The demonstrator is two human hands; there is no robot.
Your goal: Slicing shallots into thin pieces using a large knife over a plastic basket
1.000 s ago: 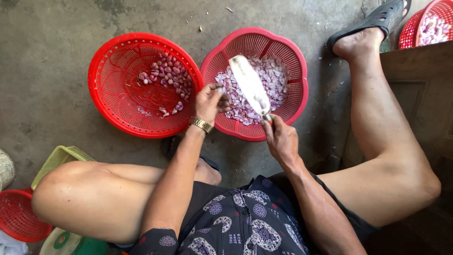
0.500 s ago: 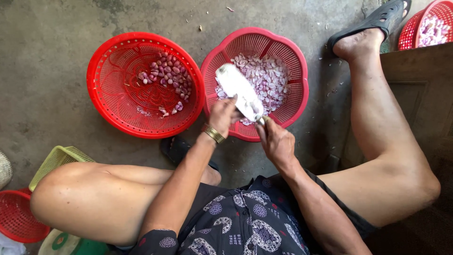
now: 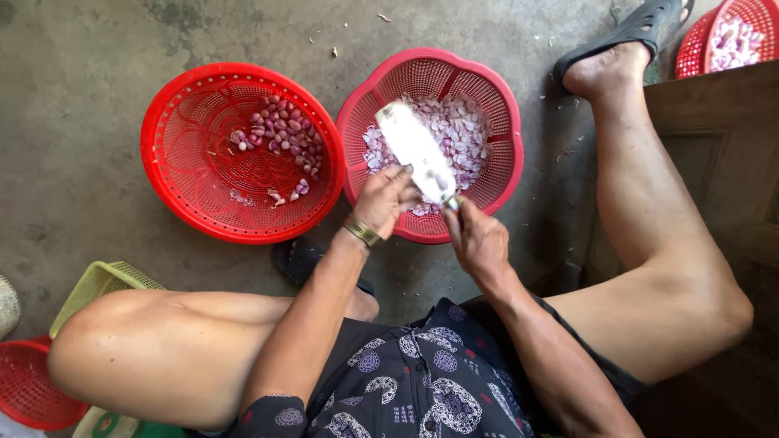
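Note:
My right hand [image 3: 477, 237] grips the handle of a broad-bladed knife [image 3: 415, 151] that points up over the right red basket [image 3: 503, 113]. My left hand [image 3: 388, 199], with a gold bracelet on the wrist, is closed on something small against the blade; what it holds is hidden by the fingers. The right basket holds a heap of pale purple cut shallot pieces [image 3: 462, 134]. The left red basket [image 3: 178, 186] holds a smaller scatter of whole purple shallots [image 3: 280, 138].
I sit low on a grey concrete floor, knees spread, right foot in a black sandal [image 3: 629, 32]. Another red basket with cut pieces [image 3: 734, 40] stands at top right by a wooden panel [image 3: 714, 146]. A green basket [image 3: 93, 284] and a red basket [image 3: 24, 389] lie bottom left.
My left hand has come from the rim of the left basket to the knife blade. The knife and both hands have drawn a little toward my body.

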